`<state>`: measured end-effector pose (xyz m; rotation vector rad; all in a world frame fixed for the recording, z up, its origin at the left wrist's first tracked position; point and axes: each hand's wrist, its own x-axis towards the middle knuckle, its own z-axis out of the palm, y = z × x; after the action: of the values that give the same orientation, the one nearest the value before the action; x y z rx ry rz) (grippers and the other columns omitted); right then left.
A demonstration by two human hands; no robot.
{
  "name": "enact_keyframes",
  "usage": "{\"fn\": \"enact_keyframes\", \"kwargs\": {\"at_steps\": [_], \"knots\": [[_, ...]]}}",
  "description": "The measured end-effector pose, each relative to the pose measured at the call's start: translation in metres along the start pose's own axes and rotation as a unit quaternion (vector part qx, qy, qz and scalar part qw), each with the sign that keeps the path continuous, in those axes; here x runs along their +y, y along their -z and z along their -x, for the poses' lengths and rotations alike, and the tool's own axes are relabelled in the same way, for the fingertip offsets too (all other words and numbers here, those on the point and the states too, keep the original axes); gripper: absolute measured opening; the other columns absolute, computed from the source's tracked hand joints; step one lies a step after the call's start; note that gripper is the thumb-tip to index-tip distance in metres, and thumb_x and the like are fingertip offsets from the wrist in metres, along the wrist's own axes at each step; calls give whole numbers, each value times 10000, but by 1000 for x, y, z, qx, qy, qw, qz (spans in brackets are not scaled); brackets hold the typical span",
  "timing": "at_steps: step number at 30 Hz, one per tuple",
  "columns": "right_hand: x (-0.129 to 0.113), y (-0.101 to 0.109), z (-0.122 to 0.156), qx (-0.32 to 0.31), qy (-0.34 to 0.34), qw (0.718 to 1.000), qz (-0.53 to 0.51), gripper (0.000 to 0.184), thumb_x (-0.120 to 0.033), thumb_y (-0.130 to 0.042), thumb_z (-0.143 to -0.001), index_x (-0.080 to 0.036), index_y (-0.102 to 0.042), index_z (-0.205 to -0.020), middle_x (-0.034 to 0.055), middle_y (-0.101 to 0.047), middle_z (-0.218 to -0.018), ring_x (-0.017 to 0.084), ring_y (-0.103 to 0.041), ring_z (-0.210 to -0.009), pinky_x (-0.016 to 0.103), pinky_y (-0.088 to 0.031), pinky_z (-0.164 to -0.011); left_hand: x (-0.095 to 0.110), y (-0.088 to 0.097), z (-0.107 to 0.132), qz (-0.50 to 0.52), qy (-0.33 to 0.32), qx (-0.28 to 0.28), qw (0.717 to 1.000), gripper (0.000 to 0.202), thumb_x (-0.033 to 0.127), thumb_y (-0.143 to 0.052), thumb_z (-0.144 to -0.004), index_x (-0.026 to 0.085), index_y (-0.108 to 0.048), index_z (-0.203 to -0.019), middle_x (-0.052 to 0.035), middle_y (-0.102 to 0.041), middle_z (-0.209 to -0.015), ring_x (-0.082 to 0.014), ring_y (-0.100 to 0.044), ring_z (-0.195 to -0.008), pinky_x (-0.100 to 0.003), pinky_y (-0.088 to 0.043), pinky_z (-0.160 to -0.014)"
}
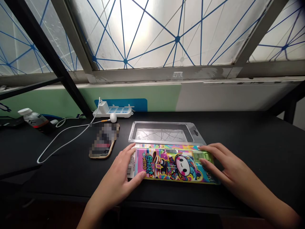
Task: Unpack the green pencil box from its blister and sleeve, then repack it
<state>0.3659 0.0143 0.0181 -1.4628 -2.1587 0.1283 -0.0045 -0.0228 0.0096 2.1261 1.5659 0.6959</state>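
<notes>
A flat, brightly printed pencil case point(164, 165) with a hooded cartoon figure lies lengthwise before me on the black desk. My left hand point(122, 176) grips its left end, thumb on the near edge and fingers at the far side. At the other end, my right hand point(220, 162) holds the corner by a green translucent part point(202, 156), thumb and fingers on top. A printed card point(130, 170) with a barcode shows from under the left end. Just behind the case rests a clear plastic packaging shell point(163, 132), its hollow facing up.
A phone point(104, 140) with a blurred screen lies to the left. A white cable point(59, 143) loops beside it from a power strip point(119, 111) at the wall. A white-capped bottle point(35, 119) and a black metal frame point(47, 44) are farther left. Windows stand behind the desk point(257, 143).
</notes>
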Motion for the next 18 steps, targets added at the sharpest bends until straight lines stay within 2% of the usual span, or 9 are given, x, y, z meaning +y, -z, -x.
{"fn": "enact_keyframes", "kwargs": {"at_steps": [3, 7, 10, 13, 15, 18], "knots": [[-10, 0, -5, 27, 102, 989, 107, 369, -510, -486, -1004, -242, -695, -1150, 119, -685, -1099, 287, -666, -937, 416, -516, -773, -2, -1, 0, -4, -14, -7, 1000, 702, 443, -572, -998, 310, -255, -1610, -93, -371, -1649, -315, -366, -1509, -513, -333, -1232], [-39, -6, -16, -22, 177, 974, 141, 331, -404, -452, -1043, -232, -646, -1248, 115, -695, -1161, 275, -651, -973, 418, -489, -802, -7, -1, 2, 3, -12, -16, 1000, 714, 443, -619, -967, 315, -316, -1601, -84, -428, -1621, -337, -384, -1501, -531, -332, -1229], [-59, -14, -31, -59, 189, 973, 118, 337, -427, -490, -1029, -201, -638, -1230, 123, -688, -1131, 282, -637, -978, 420, -500, -814, -9, -1, 5, 16, 6, -13, 1000, 744, 470, -646, -950, 323, -315, -1600, -79, -408, -1636, -334, -376, -1507, -538, -329, -1228], [-72, -26, -47, -90, 172, 975, 112, 297, -425, -480, -1032, -187, -657, -1051, 108, -665, -964, 272, -621, -876, 411, -496, -760, -8, -1, 5, 20, -6, -13, 1000, 751, 454, -638, -962, 346, -275, -1610, -64, -402, -1642, -315, -394, -1499, -536, -327, -1229], [-77, -34, -53, -87, 152, 978, 112, 302, -394, -445, -1044, -175, -638, -963, 101, -633, -898, 269, -605, -850, 413, -486, -751, -7, -1, 4, 20, -19, -13, 1000, 745, 434, -622, -978, 344, -254, -1620, -71, -399, -1644, -310, -409, -1492, -532, -331, -1228], [-77, -42, -54, -68, 138, 983, 104, 266, -342, -436, -1045, -172, -608, -932, 96, -613, -891, 259, -585, -839, 400, -467, -737, -6, 1, 2, 23, -31, -22, 999, 758, 410, -601, -997, 324, -207, -1639, -97, -404, -1638, -311, -402, -1497, -533, -331, -1227]]}}
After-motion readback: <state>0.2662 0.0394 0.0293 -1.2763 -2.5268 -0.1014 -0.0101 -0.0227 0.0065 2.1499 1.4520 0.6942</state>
